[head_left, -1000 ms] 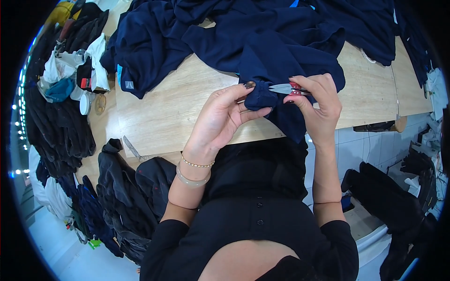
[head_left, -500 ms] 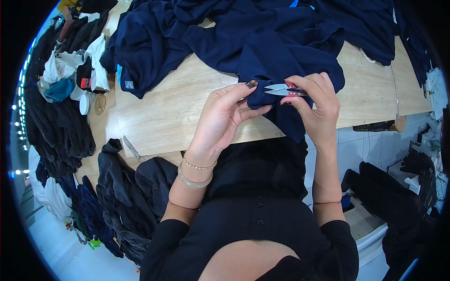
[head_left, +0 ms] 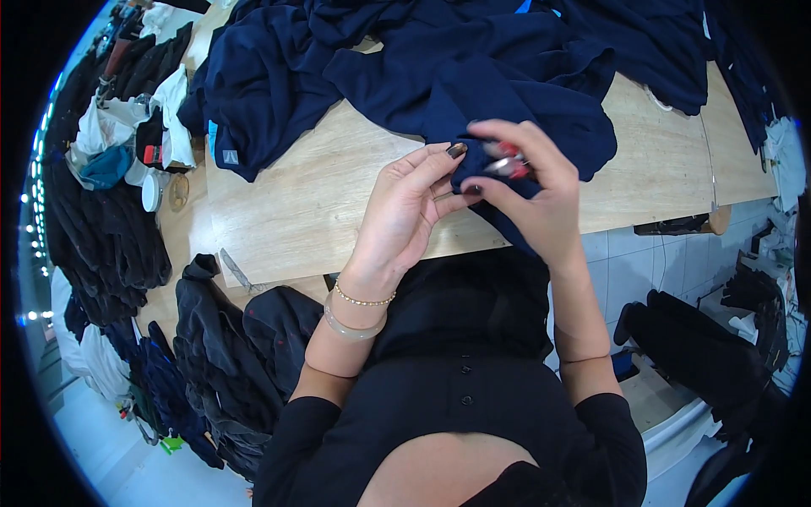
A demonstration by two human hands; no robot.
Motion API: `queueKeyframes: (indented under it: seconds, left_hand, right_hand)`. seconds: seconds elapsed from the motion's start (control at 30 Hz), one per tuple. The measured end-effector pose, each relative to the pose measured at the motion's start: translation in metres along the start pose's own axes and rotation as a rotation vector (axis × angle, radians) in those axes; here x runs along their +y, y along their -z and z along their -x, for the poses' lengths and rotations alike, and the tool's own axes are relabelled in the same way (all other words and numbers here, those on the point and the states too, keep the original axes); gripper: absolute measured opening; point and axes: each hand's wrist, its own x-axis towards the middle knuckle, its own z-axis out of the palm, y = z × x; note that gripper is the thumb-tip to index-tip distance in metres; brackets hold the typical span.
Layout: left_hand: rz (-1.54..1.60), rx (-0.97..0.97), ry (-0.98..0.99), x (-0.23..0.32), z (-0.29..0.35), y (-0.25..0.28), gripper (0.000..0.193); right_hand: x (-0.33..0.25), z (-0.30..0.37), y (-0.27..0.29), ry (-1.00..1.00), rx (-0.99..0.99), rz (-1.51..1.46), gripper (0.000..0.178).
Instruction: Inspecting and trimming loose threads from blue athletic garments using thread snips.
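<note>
Between the thumb and fingers of my left hand (head_left: 405,203) is pinched an edge of a navy garment (head_left: 515,97), which spreads away from me over the table. Close on the right, my right hand (head_left: 545,198) keeps hold of red-handled thread snips (head_left: 509,165) tucked in against the palm. Its index finger and thumb stand apart, their tips near the pinched cloth. Motion blurs the snips, and their blades are hard to make out.
More navy garments (head_left: 262,93) lie along the far side of the wooden table (head_left: 338,169). At the left are a round white container (head_left: 152,192), a roll of tape (head_left: 179,191) and dark clothes (head_left: 118,245). Dark grey garments (head_left: 224,338) hang by the near left edge.
My right hand has moved left, closer to my left hand. The snips, whose blades pointed left at the cloth, have swung back into the palm, and its thumb and index finger have spread.
</note>
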Motion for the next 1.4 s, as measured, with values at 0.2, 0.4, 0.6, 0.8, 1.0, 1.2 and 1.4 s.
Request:
queueKeyframes:
  seconds: [0.2,0.4,0.6,0.8,1.0,1.2,1.4]
  left_hand:
    - [-0.048,0.083,-0.063,-0.006,-0.002,-0.005,0.014]
    - [-0.016,0.162,-0.025,-0.004,-0.001,-0.006,0.011]
    - [0.18,0.13,-0.147,-0.014,-0.005,-0.012,0.007]
    - [0.157,0.134,-0.144,-0.015,-0.004,-0.021,0.006]
    - [0.148,0.148,-0.136,-0.018,-0.003,-0.024,0.005]
    - [0.138,0.18,-0.139,-0.016,-0.001,-0.028,0.006]
    - [0.128,0.182,-0.118,-0.016,-0.002,-0.03,0.007]
  right_hand:
    - [0.006,0.005,-0.002,-0.063,0.053,-0.078,0.019]
    - [0.006,0.012,0.015,-0.41,0.182,-0.054,0.009]
    - [0.013,0.036,0.011,-0.263,0.316,-0.015,0.028]
    - [0.014,0.039,0.007,0.009,0.322,0.339,0.031]
    - [0.015,0.028,0.004,0.193,0.331,0.447,0.03]
    - [0.017,0.032,0.006,0.1,0.361,0.404,0.03]
    - [0.015,0.029,0.008,0.163,0.302,0.459,0.028]
